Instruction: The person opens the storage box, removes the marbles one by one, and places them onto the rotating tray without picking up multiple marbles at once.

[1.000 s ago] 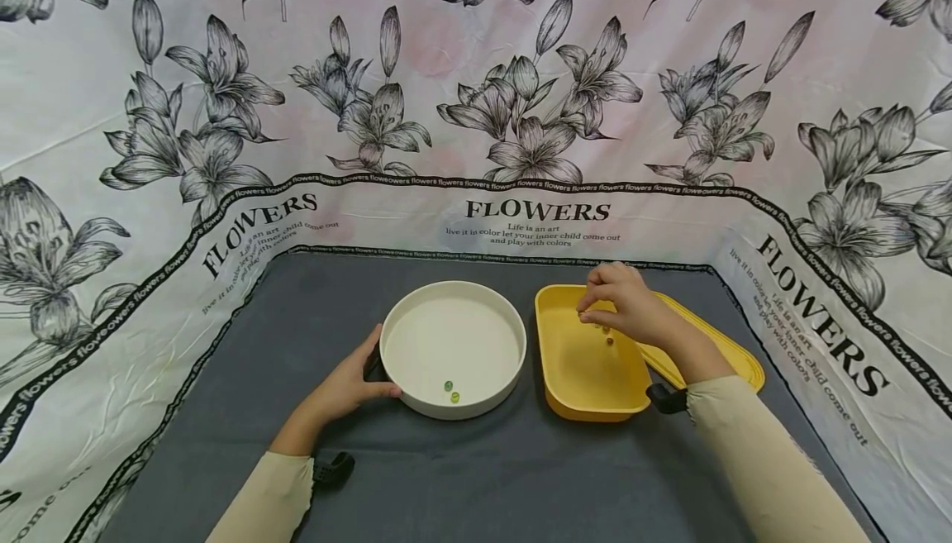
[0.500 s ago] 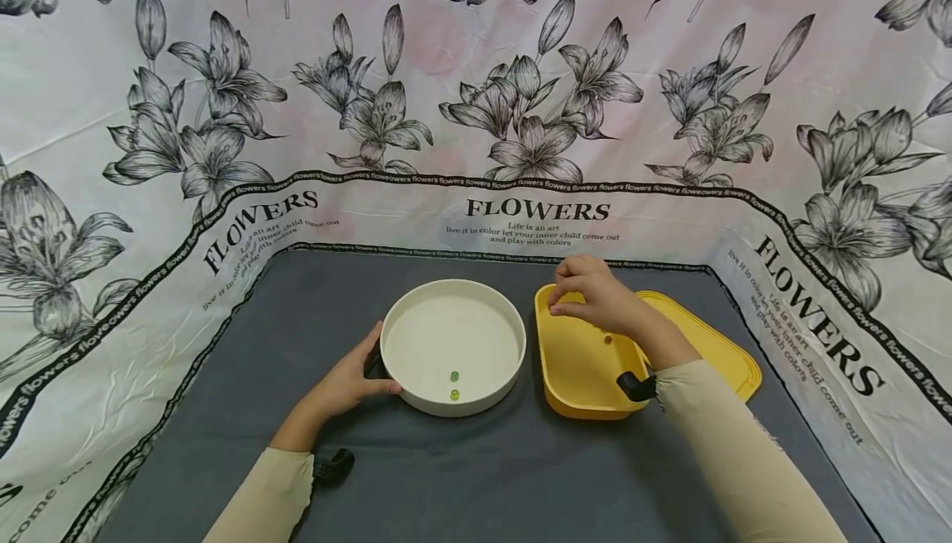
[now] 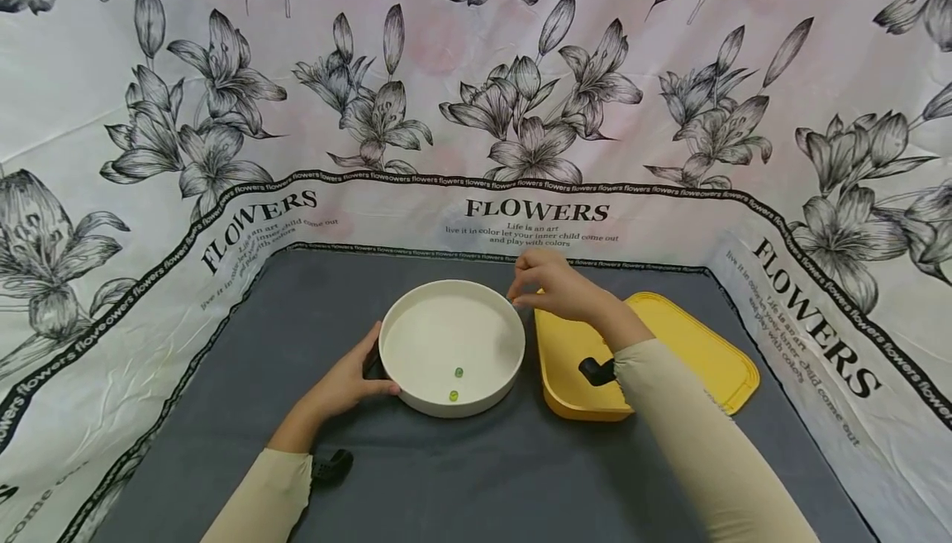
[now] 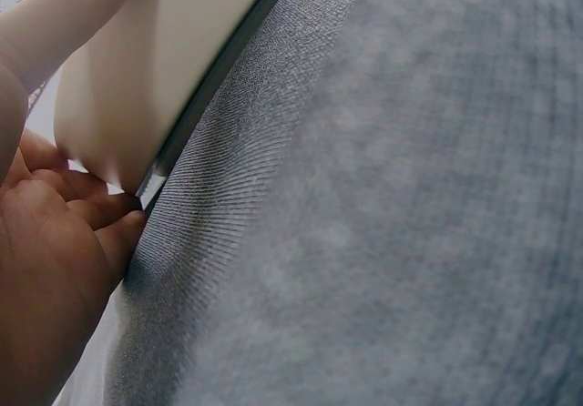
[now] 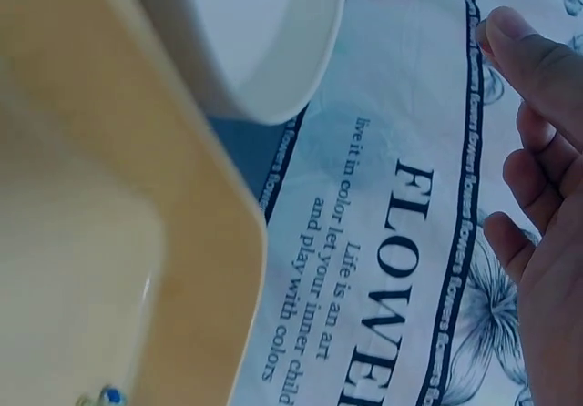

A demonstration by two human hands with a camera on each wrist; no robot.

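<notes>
My left hand (image 3: 338, 386) grips the side of a round white pan (image 3: 394, 311), its thumb at the near left wall. Curled fingertips (image 4: 118, 219) press the pan's lower wall (image 4: 137, 87) in the left wrist view. Inside the pan lie a green bead (image 3: 458, 373) and a yellow-green bead (image 3: 454, 396). At the pan's right far rim, my right hand (image 3: 565, 288) pinches a small orange-brown bead (image 5: 485, 36), mostly hidden between thumb and index finger. Below that forearm stands a yellow box (image 3: 573, 361); a bluish bead (image 5: 111, 395) shows inside it in the right wrist view.
A yellow lid (image 3: 695, 345) lies to the right of the box, partly behind the right sleeve (image 3: 692, 419). Grey cloth (image 3: 461, 477) covers the table. A white flower-printed sheet (image 3: 416, 212) borders its back and sides.
My right hand has moved left from over the yellow box to the white pan's rim. The green bead has rolled slightly right and up in the pan. My left hand keeps its place.
</notes>
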